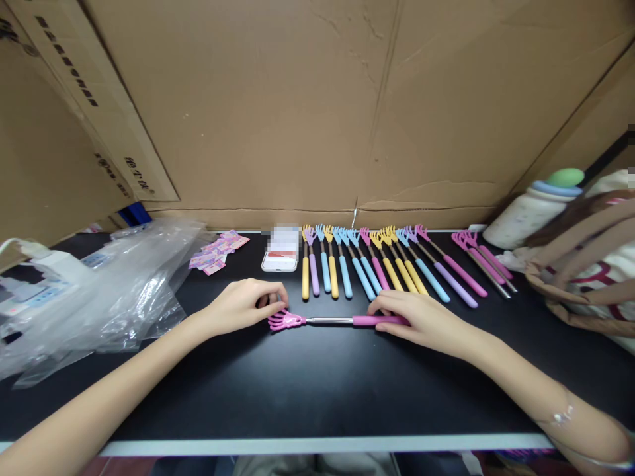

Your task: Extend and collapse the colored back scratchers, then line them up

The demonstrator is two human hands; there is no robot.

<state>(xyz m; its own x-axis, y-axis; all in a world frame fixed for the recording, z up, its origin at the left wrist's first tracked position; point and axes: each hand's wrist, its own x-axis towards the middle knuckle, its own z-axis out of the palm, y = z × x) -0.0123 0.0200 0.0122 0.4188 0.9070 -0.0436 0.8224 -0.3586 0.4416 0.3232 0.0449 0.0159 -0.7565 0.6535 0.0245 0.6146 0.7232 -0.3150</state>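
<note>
A pink back scratcher [330, 321] with a metal shaft lies crosswise in front of me, its claw end to the left. My right hand [415, 320] is closed around its pink handle. At the claw end, my left hand [251, 305] has its thumb and fingertips curled together in a pinch, touching or just above the claw; exactly what they grip I cannot make out. Behind, a row of back scratchers [344, 276] in yellow, purple, blue and pink lies with claws toward the cardboard. A few pink ones [483, 261] lie apart on the right, two with bare metal ends.
Clear plastic bags [143, 284] are heaped on the left beside a white power strip [44, 297]. Small pink-purple cards [218, 251] and a phone [280, 251] lie farther back. A bottle [530, 208] and a fabric bag [580, 271] stand right. Cardboard walls [297, 112] enclose the black table [317, 390].
</note>
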